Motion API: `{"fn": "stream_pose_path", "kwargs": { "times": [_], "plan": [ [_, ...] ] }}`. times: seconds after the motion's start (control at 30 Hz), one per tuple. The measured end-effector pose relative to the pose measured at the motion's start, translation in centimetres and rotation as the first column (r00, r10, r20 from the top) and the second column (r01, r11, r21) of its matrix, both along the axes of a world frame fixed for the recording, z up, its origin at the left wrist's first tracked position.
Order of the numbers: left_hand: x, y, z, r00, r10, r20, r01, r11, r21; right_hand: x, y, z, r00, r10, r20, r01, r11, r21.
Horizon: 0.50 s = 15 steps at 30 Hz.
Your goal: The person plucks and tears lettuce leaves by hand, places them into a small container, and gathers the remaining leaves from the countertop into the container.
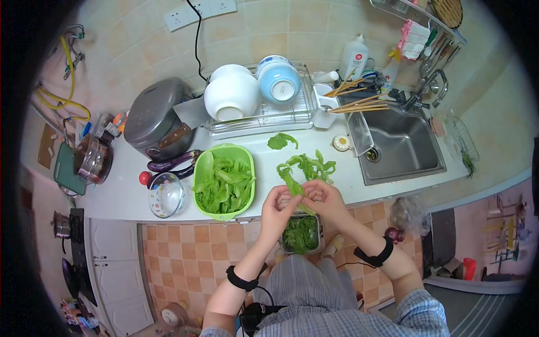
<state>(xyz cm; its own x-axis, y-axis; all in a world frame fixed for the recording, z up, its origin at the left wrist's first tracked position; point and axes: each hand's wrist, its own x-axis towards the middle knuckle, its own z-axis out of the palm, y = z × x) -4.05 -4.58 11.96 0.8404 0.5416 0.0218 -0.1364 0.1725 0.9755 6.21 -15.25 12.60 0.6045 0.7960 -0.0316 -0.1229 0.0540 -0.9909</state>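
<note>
Both my hands meet at the counter's front edge around a long green lettuce leaf (291, 182). My left hand (279, 206) pinches it from the left, and my right hand (324, 199) grips it from the right with curled fingers. Just beyond them, more lettuce leaves (314, 167) lie loose on the white counter, and a single torn leaf (282, 140) rests farther back. To the left, a green basket (252, 191) is filled with lettuce. Below my hands, a bin (321, 236) on the floor side contains dark green leaf scraps.
A glass bowl (167, 196), eggplants (168, 163) and a tomato (145, 178) sit left of the basket. Behind stand a grey cooker (154, 112), a cleaver (192, 114) and a dish rack (264, 124) with bowls. At right are chopsticks (359, 105) and a steel sink (401, 143).
</note>
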Motion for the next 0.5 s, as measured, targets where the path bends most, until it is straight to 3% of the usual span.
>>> {"fn": "stream_pose_path", "kwargs": {
  "times": [0.17, 0.27, 0.37, 0.47, 0.5],
  "plan": [
    [-1.3, 0.5, -0.3, 0.998, 0.056, 0.023, -0.051, 0.986, -0.157, -0.7, -0.9, 0.1, 0.997, 0.055, -0.058, -0.053, 0.998, 0.03],
    [-2.4, 0.9, 0.8, 0.997, 0.024, -0.08, -0.038, 0.985, -0.169, -1.2, -1.4, 0.1, 0.991, 0.095, -0.09, -0.093, 0.995, 0.02],
    [-2.9, 1.2, 0.8, 1.0, 0.017, -0.009, -0.018, 0.985, -0.173, -2.5, -2.1, 1.3, 0.963, 0.164, -0.212, -0.183, 0.98, -0.074],
    [-3.4, 1.0, 2.0, 1.0, 0.024, 0.007, -0.022, 0.984, -0.175, -3.8, -2.6, 1.8, 0.984, 0.159, -0.084, -0.162, 0.986, -0.031],
    [-3.6, 0.8, 2.4, 1.0, 0.02, 0.008, -0.019, 0.985, -0.173, -4.2, -2.7, 2.0, 0.986, 0.162, 0.039, -0.156, 0.978, -0.14]
  ]
}}
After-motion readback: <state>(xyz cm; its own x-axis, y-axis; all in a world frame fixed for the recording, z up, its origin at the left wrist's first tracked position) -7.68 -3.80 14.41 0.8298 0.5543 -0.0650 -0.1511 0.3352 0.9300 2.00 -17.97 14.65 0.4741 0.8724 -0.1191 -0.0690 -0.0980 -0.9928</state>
